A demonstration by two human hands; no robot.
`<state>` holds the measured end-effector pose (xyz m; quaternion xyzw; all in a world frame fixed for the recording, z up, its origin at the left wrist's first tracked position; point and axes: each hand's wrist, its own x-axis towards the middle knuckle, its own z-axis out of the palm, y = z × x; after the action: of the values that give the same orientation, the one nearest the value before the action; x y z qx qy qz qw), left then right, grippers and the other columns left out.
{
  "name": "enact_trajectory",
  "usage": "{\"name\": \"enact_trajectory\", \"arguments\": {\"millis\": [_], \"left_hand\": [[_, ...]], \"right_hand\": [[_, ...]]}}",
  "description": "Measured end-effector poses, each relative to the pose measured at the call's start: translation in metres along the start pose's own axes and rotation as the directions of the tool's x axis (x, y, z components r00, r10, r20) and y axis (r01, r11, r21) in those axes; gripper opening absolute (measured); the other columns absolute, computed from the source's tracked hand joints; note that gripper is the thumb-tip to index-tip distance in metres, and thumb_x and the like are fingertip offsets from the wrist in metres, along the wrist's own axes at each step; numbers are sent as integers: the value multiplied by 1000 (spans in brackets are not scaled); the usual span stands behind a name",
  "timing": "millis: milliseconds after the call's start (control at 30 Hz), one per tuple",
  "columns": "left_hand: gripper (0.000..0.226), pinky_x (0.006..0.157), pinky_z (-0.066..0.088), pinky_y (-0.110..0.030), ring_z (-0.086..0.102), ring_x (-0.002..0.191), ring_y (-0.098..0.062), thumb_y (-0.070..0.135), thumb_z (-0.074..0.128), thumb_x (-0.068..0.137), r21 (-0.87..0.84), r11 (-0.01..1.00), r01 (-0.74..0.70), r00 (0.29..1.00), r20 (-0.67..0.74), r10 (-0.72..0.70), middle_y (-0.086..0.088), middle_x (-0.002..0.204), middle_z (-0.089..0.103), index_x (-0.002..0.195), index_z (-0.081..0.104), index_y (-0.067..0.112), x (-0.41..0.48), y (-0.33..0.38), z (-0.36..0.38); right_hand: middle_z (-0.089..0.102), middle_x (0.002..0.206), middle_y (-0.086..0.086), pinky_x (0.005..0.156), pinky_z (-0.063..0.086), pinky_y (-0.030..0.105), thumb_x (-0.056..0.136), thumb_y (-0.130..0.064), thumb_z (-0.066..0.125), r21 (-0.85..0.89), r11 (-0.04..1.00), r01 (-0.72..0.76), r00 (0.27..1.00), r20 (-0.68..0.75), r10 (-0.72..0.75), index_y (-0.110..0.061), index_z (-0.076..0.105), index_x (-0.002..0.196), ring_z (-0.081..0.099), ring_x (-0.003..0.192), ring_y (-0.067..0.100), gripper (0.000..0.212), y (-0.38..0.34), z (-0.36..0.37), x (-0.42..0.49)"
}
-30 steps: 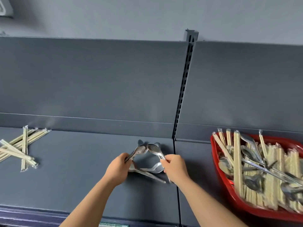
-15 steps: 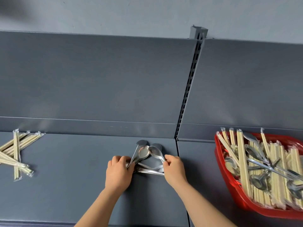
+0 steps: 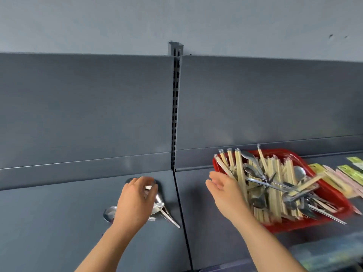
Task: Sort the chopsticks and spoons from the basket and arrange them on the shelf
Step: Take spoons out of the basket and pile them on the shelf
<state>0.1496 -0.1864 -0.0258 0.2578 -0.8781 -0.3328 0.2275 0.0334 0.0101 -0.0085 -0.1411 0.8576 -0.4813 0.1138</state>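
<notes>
Matte grey shelf (image 3: 59, 222), shiny metal spoons (image 3: 163, 210), red basket (image 3: 334, 199)

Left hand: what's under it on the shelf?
Metal spoons lie on the shelf under the left hand; one bowl and some handles stick out. The hand covers the rest, so their count is hidden.

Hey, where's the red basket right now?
In the head view, the red basket sits on the right-hand shelf section, just right of the open right hand and across the slotted upright from the spoons under the left hand.
</notes>
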Motion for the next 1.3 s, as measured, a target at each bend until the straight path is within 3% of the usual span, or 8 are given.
{"name": "enact_trajectory", "arguments": {"millis": [133,233,467,633,833,1033,1200,1300], "left_hand": [[15,76,41,-22,57,86,-9,28,59,91,-83,986,-144,984,91,151,15,92,62,104,65,23,8,67,39],[18,71,44,-23,57,79,-7,33,61,90,-94,976,-198,953,212,214,16,87,62,105,65,23,15,112,81],[39,66,54,-32,64,78,-16,52,72,74,188,975,-114,918,396,31,6,86,69,95,61,21,35,170,164],[27,53,42,-25,61,71,-13,36,72,73,246,969,-2,933,348,-87,8,78,65,91,60,21,44,177,188],[13,47,37,-23,54,56,-8,28,63,81,167,982,83,961,246,-123,9,63,60,72,55,23,44,176,190],[5,40,40,-18,55,46,-6,20,57,86,24,998,61,955,290,-66,5,63,60,81,55,18,39,192,199],[8,47,43,-23,61,57,-8,23,58,88,208,978,-13,971,234,-37,8,73,64,95,54,23,32,199,206],[16,56,46,-29,62,73,-15,32,56,91,350,937,7,990,128,-56,4,88,67,102,55,20,28,195,202]], "right_hand": [[69,110,-4,91,48,30,93,-24,60,-39,999,-8,986,-167,1,-20,68,108,62,106,14,17,19,-87,-5],[67,109,-6,87,45,27,93,-22,60,-121,992,-38,978,-208,12,-20,67,112,61,106,15,20,46,-142,5],[67,106,24,90,49,42,90,-20,62,-267,958,-103,988,-137,68,6,67,99,64,101,33,28,100,-194,54],[72,88,12,74,51,32,90,-29,63,-359,923,-139,990,-50,129,0,71,89,69,89,27,31,114,-205,92],[64,56,-2,46,43,19,84,-37,69,-497,850,-172,971,59,231,-8,68,74,60,47,9,31,109,-208,125],[72,75,2,78,59,39,82,-28,69,-434,900,23,978,195,69,-10,75,76,69,71,16,21,124,-228,124],[72,69,-7,67,58,32,65,-54,78,-332,940,85,944,328,31,-22,74,69,68,66,8,33,131,-224,107],[71,75,-4,73,59,36,70,-41,78,-393,911,128,946,323,7,-19,70,76,68,71,10,24,131,-213,105]]}}
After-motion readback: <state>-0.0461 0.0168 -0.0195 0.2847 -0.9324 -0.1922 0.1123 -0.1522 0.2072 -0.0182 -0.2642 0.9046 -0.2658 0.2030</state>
